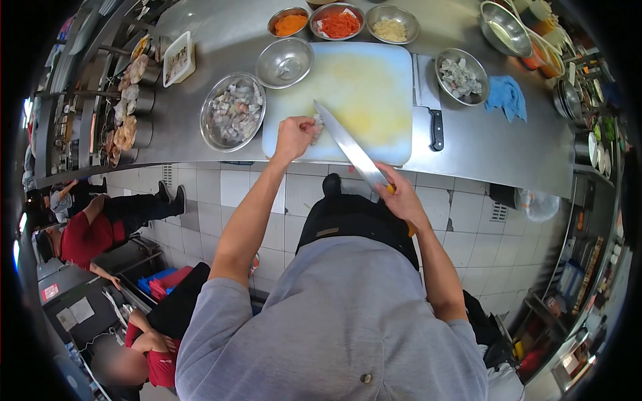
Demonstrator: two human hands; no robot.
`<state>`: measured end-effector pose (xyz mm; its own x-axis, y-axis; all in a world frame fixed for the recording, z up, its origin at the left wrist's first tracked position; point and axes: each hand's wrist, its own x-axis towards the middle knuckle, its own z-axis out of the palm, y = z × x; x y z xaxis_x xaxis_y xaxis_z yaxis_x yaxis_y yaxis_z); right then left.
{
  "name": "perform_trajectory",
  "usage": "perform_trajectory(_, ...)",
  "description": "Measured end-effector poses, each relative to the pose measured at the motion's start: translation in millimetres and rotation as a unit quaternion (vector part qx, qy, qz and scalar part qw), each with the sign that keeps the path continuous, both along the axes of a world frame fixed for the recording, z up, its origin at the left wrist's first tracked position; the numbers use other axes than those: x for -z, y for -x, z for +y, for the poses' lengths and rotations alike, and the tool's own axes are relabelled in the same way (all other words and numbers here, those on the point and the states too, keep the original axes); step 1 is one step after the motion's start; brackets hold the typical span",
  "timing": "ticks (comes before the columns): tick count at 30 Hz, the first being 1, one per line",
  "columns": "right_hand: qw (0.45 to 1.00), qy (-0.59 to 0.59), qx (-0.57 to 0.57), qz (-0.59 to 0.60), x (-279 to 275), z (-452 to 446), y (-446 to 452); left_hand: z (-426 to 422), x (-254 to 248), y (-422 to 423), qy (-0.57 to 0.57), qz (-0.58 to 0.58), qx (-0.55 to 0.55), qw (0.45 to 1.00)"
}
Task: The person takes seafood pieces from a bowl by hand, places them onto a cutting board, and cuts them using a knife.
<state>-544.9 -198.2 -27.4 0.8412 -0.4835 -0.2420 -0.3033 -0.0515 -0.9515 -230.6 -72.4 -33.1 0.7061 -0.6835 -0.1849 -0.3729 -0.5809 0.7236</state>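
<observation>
My left hand [294,138] is closed, its fingertips pinching a raw greyish shrimp [317,125] on the white cutting board [381,73]. My right hand [400,194] is wrapped round the yellow handle of a large kitchen knife [350,147]. Its blade slants across the board's front edge, with the tip close to the shrimp. Left of the board, a metal bowl [206,134] holds several raw shrimp [235,107]. Another metal bowl [441,57] to the right contains similar grey pieces [460,77]. Yellowish stains mark the board.
A black-handled cleaver [436,130] lies along the board's right side, near a blue cloth [506,98]. Behind the board stand bowls of orange food [291,25], red food [339,25] and pale chopped food [390,30]. Two people in red shirts [87,230] are at the left.
</observation>
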Motion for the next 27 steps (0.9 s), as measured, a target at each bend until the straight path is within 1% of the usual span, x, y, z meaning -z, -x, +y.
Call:
perform_trajectory(1, 1.0, 0.004, 0.004, -0.017, 2, 1, 4, 0, 4, 1, 0.001, 0.007, -0.013, 1.0)
perform_trajectory(4, 0.995, -0.008, -0.028, 0.094, -12, 0, 19, -1, 14, 4, 0.02, 0.053, -0.066, 0.996)
perform_trajectory(5, 0.996, -0.006, -0.025, 0.089, -12, 3, 23, 0, 16, 6, 0.027, 0.073, -0.084, 0.993)
perform_trajectory(7, 0.997, -0.004, -0.018, 0.079, -13, 9, 31, -2, 6, 16, 0.04, 0.112, -0.119, 0.986)
perform_trajectory(10, 0.995, -0.03, -0.016, 0.092, -17, 16, 44, -3, 8, 22, 0.055, 0.117, -0.152, 0.98)
perform_trajectory(13, 0.995, -0.033, -0.02, 0.092, -23, 21, 55, -4, 9, 26, 0.06, 0.123, -0.173, 0.975)
perform_trajectory(16, 0.993, -0.036, -0.035, 0.103, -21, 23, 67, -5, 10, 29, 0.073, 0.116, -0.193, 0.972)
perform_trajectory(22, 0.991, -0.036, -0.054, 0.117, -34, 22, 82, -5, 15, 30, 0.068, 0.096, -0.194, 0.974)
perform_trajectory(25, 0.99, -0.051, -0.048, 0.125, -33, 24, 90, -7, 15, 30, 0.047, 0.048, -0.176, 0.982)
perform_trajectory(26, 0.991, -0.042, -0.046, 0.118, -35, 25, 92, -8, 14, 30, 0.033, -0.006, -0.156, 0.987)
perform_trajectory(27, 0.992, -0.032, -0.044, 0.111, -39, 26, 93, -12, 2, 35, 0.019, -0.06, -0.135, 0.989)
